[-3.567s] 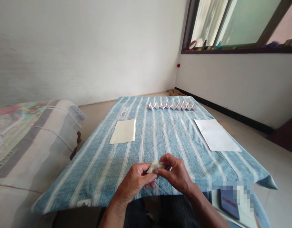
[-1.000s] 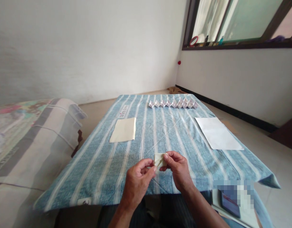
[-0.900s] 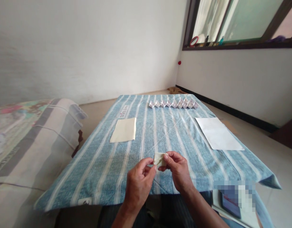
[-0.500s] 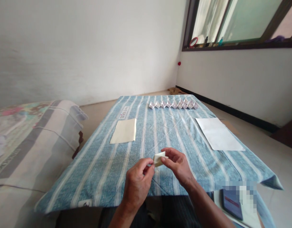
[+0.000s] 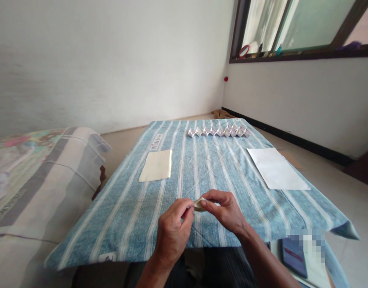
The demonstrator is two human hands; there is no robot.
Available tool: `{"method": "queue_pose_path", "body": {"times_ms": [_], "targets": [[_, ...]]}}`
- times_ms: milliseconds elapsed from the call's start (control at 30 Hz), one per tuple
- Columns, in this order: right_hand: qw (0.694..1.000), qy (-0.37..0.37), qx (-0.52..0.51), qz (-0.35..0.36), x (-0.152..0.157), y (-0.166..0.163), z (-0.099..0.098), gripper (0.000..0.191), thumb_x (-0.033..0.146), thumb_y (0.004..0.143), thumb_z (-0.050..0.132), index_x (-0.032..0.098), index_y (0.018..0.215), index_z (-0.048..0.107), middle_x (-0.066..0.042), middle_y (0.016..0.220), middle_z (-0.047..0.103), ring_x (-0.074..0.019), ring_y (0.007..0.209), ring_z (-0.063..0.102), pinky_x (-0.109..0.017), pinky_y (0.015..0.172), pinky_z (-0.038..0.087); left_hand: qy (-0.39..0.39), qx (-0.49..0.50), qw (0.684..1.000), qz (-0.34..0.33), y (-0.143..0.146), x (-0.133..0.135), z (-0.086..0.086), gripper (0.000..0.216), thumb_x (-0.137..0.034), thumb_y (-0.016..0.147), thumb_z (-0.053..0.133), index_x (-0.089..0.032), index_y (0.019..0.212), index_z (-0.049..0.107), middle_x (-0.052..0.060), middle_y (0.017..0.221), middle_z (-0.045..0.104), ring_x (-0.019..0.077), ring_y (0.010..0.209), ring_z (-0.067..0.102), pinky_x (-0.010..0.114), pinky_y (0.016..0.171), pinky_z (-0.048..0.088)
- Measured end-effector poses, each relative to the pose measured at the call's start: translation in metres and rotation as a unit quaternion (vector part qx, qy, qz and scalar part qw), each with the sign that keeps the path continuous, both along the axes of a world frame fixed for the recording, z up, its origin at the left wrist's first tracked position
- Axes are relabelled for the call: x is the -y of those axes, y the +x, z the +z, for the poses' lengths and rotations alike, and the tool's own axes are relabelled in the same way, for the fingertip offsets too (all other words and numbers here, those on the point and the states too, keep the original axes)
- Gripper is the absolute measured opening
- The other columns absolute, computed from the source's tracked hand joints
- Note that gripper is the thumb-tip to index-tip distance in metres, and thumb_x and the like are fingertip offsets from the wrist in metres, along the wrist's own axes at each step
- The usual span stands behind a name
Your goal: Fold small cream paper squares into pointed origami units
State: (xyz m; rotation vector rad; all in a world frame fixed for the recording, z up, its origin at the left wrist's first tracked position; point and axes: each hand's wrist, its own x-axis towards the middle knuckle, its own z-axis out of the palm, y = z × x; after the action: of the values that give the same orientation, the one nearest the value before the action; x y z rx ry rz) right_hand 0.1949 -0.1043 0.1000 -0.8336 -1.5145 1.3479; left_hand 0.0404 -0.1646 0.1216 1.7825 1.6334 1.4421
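Between my two hands, above the near part of the table, is a small folded piece of cream paper [image 5: 198,205]. My left hand [image 5: 174,224] pinches its left end between thumb and fingertips. On the other side, my right hand [image 5: 224,210] grips it with the thumb on the near face and the fingers behind. Much of the paper is covered by the fingers. Farther off to the left lies a flat stack of cream paper sheets [image 5: 156,165]. A row of folded silvery paper shapes [image 5: 219,131] stands near the far edge.
A blue striped cloth [image 5: 184,180] covers the table. A white sheet [image 5: 276,168] lies at the right. Below the right front edge rests a phone [image 5: 294,258]. A bed [image 5: 60,172] stands to the left, and walls rise behind.
The top part of the folded paper, which stood up between my hands, is now pressed down flatter. My right fingers have closed further over it; my left hand has barely moved.
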Motion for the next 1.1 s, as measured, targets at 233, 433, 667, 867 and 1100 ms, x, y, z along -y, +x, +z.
{"method": "queue_pose_path", "body": {"times_ms": [233,433,667,867,1100], "targets": [[0.999,-0.035,-0.026,0.005,0.002,-0.001,-0.006,0.026,0.043,0.077,0.073,0.018,0.074,0.075,-0.002,0.067,0.069,-0.0157,0.063,0.062,-0.028,0.062,0.048,-0.009,0.017,1.000,-0.015,-0.001,-0.002,0.001,0.011,-0.022,0.079,0.061,-0.024,0.074,0.071,0.005,0.080,0.073,0.0215,0.077,0.067,0.028,0.076,0.049],[0.998,0.024,-0.039,-0.049,0.005,-0.002,-0.006,0.020,0.039,0.082,0.071,0.020,0.079,0.077,-0.003,0.075,0.071,-0.0183,0.072,0.065,-0.031,0.069,0.051,-0.056,0.095,0.991,0.072,-0.003,0.000,-0.006,0.007,-0.028,0.075,0.068,-0.022,0.073,0.070,0.004,0.085,0.073,0.0208,0.077,0.066,0.027,0.072,0.050],[0.981,0.179,-0.002,-0.080,0.012,-0.006,-0.003,0.014,0.031,0.090,0.064,0.026,0.092,0.077,-0.005,0.086,0.073,-0.0201,0.081,0.067,-0.033,0.076,0.052,-0.176,0.286,0.940,0.063,0.002,-0.004,0.000,0.020,-0.036,0.069,0.073,-0.017,0.073,0.074,0.008,0.104,0.073,0.0223,0.082,0.066,0.026,0.061,0.050],[0.966,0.244,0.012,-0.081,0.017,-0.009,-0.007,0.018,0.023,0.092,0.060,0.027,0.103,0.074,-0.007,0.093,0.071,-0.0189,0.085,0.068,-0.031,0.075,0.055,-0.208,0.345,0.913,0.065,0.005,-0.006,0.001,0.019,-0.034,0.065,0.075,-0.015,0.070,0.074,0.010,0.107,0.073,0.0242,0.092,0.065,0.026,0.067,0.050],[0.955,0.285,0.028,-0.077,0.019,-0.011,-0.007,0.026,0.014,0.090,0.060,0.026,0.108,0.073,-0.008,0.096,0.071,-0.0184,0.084,0.068,-0.029,0.074,0.055,-0.209,0.411,0.886,0.056,0.002,-0.006,-0.002,0.018,-0.029,0.062,0.077,-0.013,0.068,0.075,0.012,0.107,0.073,0.0254,0.095,0.065,0.029,0.073,0.051]]}}
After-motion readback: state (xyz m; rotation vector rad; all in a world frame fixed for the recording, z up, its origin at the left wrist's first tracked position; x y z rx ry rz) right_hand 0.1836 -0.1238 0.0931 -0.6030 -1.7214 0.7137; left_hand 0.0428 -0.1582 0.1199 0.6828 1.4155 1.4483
